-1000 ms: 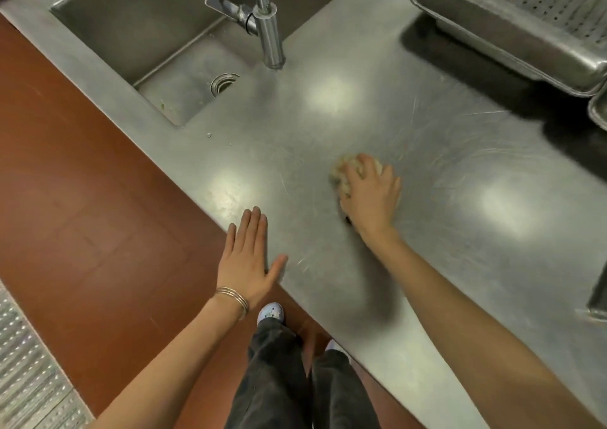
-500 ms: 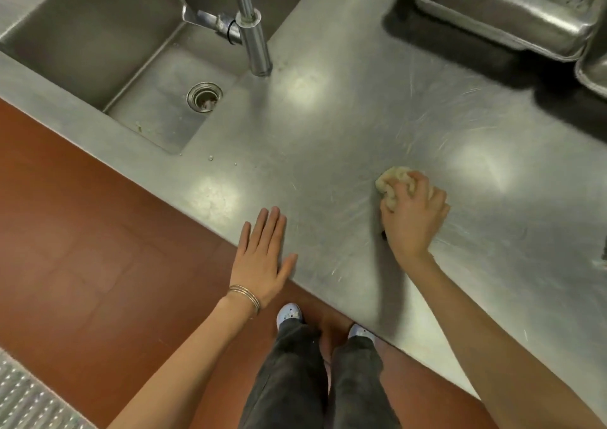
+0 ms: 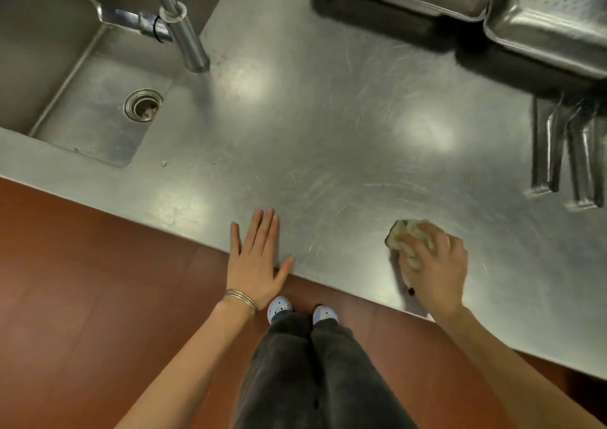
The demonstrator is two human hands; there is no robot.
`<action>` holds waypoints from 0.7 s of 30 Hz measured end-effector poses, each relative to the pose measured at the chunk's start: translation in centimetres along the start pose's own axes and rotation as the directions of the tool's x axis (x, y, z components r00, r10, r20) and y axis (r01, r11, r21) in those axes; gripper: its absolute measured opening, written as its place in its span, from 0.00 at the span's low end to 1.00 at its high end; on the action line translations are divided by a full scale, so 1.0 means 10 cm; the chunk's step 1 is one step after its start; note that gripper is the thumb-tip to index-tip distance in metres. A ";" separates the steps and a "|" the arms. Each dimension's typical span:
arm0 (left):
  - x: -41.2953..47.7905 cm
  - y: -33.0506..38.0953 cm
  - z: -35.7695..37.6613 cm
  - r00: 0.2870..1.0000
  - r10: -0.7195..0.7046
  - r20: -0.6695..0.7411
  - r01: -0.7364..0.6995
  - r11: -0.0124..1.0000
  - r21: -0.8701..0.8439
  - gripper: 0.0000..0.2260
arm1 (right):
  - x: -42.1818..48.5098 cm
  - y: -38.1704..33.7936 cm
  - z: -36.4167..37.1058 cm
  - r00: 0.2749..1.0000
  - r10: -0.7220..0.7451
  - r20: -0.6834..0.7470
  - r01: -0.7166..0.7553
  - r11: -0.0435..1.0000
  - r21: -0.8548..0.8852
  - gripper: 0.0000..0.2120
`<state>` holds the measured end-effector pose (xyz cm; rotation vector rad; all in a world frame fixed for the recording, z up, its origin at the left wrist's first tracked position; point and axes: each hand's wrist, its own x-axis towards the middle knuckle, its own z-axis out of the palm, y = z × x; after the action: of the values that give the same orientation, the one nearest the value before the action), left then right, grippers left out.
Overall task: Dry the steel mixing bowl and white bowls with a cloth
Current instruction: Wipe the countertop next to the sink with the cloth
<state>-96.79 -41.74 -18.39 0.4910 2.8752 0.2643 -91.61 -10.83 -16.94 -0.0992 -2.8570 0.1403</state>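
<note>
Left hand [image 3: 255, 261] flat, fingers straight; right hand [image 3: 435, 269] curled, gripping.

No writing, label, brand or number can be read; the steel pans [image 3: 551, 24] at one o'clock seem unmarked, though blurred.

The steel counter [image 3: 328, 132] bears the cloth [image 3: 405, 233] my right hand [image 3: 433, 271] grips. My left hand [image 3: 254, 261] lies flat on its front edge.

Single head-worn wide-angle view, pointing forward and steeply down over the steel counter [image 3: 328, 139] edge. Pretty close: left hand [image 3: 254, 261] and right hand [image 3: 433, 271] low in frame, sink [image 3: 82, 129] upper left.
</note>
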 end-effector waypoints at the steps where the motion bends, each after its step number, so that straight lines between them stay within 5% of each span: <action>1: 0.00 0.02 0.01 1.000 -0.014 0.006 0.014 1.000 0.003 0.33 | 0.11 -0.10 0.08 1.000 -0.001 0.005 0.001 1.000 0.019 0.10; 5: 0.00 0.06 0.04 0.999 -0.031 -0.007 0.031 0.999 0.034 0.34 | 0.86 -0.41 0.33 0.989 -0.150 -0.013 0.150 0.987 0.055 0.08; 8: 0.02 0.16 0.02 0.998 -0.040 -0.046 0.040 0.999 -0.008 0.34 | 1.17 -0.41 0.34 0.994 -0.111 0.016 0.110 0.994 0.027 0.10; 15: 0.15 0.55 0.03 0.997 0.035 -0.069 -0.040 0.997 -0.068 0.30 | -0.27 0.12 -0.14 0.867 -0.492 0.080 0.454 0.846 0.280 0.12; 17: 0.19 0.64 0.07 0.996 0.069 -0.052 -0.071 0.997 -0.037 0.30 | -0.19 0.52 -0.23 0.942 -0.332 0.037 0.311 0.911 0.272 0.15; 19: 0.20 0.71 0.12 0.997 0.070 -0.024 -0.070 0.998 -0.007 0.31 | 0.12 0.83 -0.18 1.000 -0.018 -0.007 0.019 0.987 0.157 0.18; 21: 0.20 0.74 0.16 0.998 0.067 -0.006 -0.067 0.997 0.039 0.31 | 0.44 0.86 -0.06 0.955 0.290 -0.056 -0.289 0.957 0.014 0.21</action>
<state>-96.00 -33.96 -18.69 0.5962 2.8789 0.2211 -95.23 -1.85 -16.09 -0.5137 -2.7677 0.2003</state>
